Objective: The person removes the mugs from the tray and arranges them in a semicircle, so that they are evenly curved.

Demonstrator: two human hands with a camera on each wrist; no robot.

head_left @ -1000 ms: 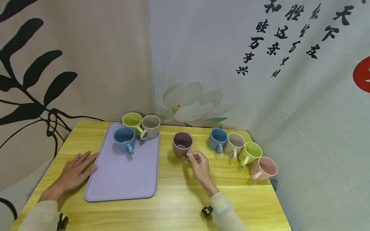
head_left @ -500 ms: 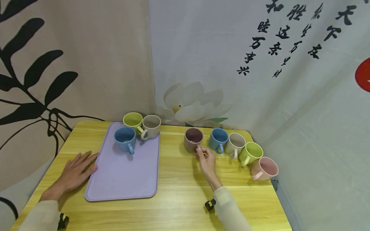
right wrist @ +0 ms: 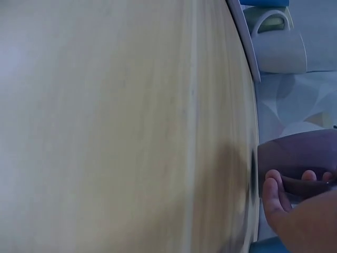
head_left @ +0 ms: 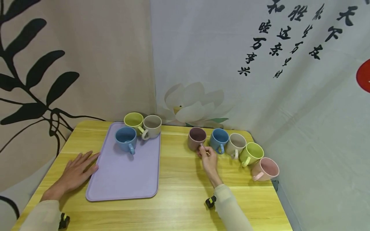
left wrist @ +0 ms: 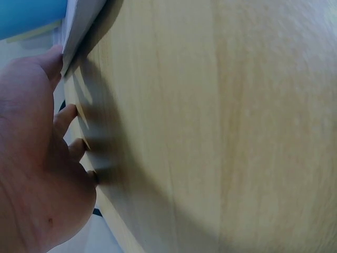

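A dark purple mug (head_left: 197,138) stands on the wooden table near its back edge, just left of a blue mug (head_left: 219,140). My right hand (head_left: 209,162) pinches the purple mug's handle between thumb and fingers; the right wrist view shows the thumb against the handle (right wrist: 305,185). At the tray's left edge, my left hand (head_left: 75,173) lies flat with fingers spread, its fingertips touching the rim of the lilac tray (head_left: 124,179). On that tray's far end sit a second blue mug (head_left: 126,138), a yellow-green mug (head_left: 133,120) and a beige mug (head_left: 152,125).
Right of the purple mug, a curved row continues past the blue one with a cream mug (head_left: 235,144), a lime mug (head_left: 252,154) and a pink mug (head_left: 266,169) near the table's right edge. A printed cloth (head_left: 190,57) hangs close behind the table (head_left: 185,205).
My right hand has moved the purple mug right and back, from the middle of the table to beside the blue mug. My left hand has stayed at the tray's edge.
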